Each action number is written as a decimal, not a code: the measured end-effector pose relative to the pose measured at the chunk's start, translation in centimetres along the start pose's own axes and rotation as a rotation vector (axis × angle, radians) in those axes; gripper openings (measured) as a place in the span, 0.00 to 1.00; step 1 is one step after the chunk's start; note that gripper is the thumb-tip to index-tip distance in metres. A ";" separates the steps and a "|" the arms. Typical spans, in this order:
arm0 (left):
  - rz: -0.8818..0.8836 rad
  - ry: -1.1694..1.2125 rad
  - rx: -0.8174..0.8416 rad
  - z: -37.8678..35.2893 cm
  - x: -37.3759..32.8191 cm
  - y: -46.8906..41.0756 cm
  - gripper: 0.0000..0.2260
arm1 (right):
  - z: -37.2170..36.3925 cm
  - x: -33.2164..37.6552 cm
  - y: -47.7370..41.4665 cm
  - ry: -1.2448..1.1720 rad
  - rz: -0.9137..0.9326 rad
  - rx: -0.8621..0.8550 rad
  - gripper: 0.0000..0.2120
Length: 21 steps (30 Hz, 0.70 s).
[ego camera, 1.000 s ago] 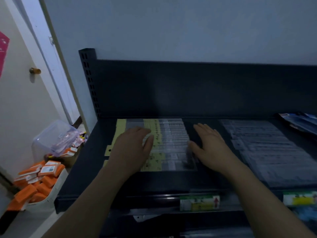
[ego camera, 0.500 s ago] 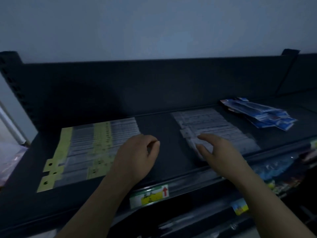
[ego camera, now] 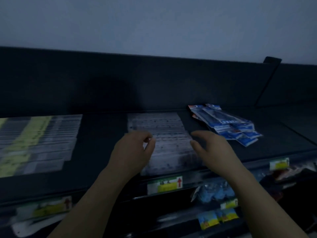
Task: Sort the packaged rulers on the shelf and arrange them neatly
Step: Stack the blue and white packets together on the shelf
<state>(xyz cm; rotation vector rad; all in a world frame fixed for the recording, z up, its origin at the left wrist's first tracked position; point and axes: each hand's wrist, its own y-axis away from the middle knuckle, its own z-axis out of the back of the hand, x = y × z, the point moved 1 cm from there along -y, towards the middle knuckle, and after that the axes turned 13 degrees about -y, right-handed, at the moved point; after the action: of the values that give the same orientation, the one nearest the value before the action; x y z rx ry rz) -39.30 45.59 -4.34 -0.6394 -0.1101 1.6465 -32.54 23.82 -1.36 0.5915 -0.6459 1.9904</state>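
Note:
On the dark shelf (ego camera: 103,152) lie three groups of packaged rulers. A row with yellow cards (ego camera: 37,141) fills the left. A row of clear packs (ego camera: 164,133) lies in the middle. A loose heap of blue packs (ego camera: 226,124) sits at the right, askew. My left hand (ego camera: 132,155) hovers over the left edge of the clear packs with fingers curled and holds nothing. My right hand (ego camera: 212,150) is spread over their right edge, empty, just short of the blue heap.
The shelf's dark back panel (ego camera: 154,83) rises behind the rulers. Price labels (ego camera: 164,184) run along the front lip. Below hang more goods, among them a blue bagged item (ego camera: 216,191) and small colourful packs (ego camera: 217,217).
The view has swung right along the shelf. Both hands have left the yellow-card row and moved right, and are now over the clear packs, the right hand near the blue heap.

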 end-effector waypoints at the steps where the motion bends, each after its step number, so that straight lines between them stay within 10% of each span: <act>1: 0.004 -0.003 0.002 -0.4 -0.6 -0.2 0.11 | 0.4 -0.6 -0.2 0.003 0.013 0.009 0.19; 21: -0.104 0.000 0.043 -5.7 -9.8 -9.3 0.10 | 8.6 -8.7 -4.8 -0.032 0.032 -0.425 0.10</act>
<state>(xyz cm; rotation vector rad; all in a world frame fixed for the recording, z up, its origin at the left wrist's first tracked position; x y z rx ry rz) -28.04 36.54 -1.80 -0.5915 -0.1056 1.5444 -23.16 14.85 0.46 0.3551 -1.0674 1.7990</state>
